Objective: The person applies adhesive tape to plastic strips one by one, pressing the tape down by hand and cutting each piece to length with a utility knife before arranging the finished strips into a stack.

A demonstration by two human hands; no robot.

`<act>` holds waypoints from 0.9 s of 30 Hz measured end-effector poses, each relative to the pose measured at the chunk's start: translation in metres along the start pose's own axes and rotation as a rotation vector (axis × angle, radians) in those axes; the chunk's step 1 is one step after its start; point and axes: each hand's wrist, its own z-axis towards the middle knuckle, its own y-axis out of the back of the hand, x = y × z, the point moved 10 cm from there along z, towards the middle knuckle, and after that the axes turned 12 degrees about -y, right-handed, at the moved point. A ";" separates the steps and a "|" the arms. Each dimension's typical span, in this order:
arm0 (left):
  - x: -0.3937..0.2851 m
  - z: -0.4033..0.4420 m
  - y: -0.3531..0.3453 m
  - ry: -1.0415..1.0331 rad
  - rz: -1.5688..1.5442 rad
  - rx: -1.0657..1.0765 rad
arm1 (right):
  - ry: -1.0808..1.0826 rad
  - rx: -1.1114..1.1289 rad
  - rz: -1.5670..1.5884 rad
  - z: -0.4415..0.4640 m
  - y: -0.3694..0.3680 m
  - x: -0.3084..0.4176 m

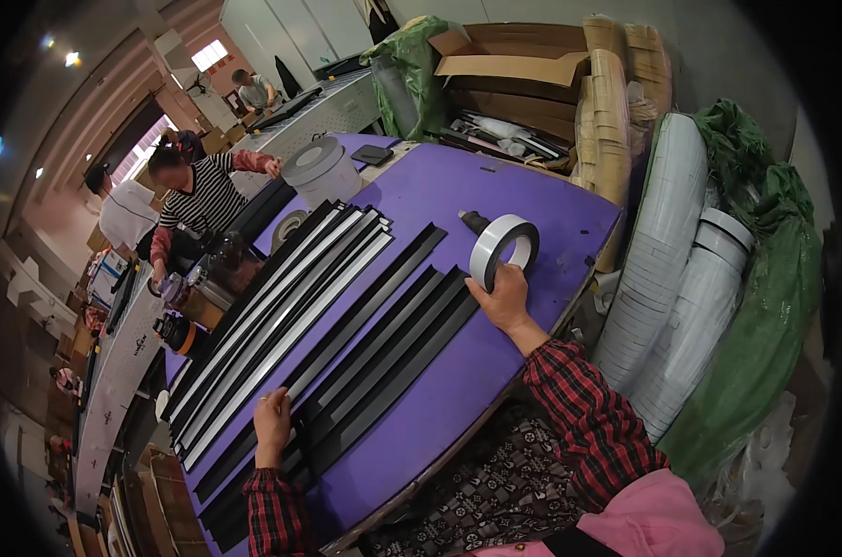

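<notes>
Right hand (502, 299) grips tape roll (503, 251), right of center over purple table (551, 209). Left hand (272, 420), lower left of center, at black strips (374, 316); can't tell if pinching or just touching. Open cardboard box (514, 70), top center: dark strips, clear plastic-wrapped pieces inside. White-wrapped rolls (658, 251) beside green sheeting (764, 325), right side.
</notes>
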 end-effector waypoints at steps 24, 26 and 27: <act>0.038 -0.002 0.034 0.038 -0.186 -0.553 | 0.050 -0.021 -0.011 0.001 0.002 0.007; 0.057 -0.002 0.025 0.015 -0.003 -0.427 | 0.058 -0.018 -0.001 0.000 0.002 0.008; 0.052 0.002 0.019 -0.009 0.182 -0.301 | 0.056 -0.017 -0.016 0.000 0.001 0.007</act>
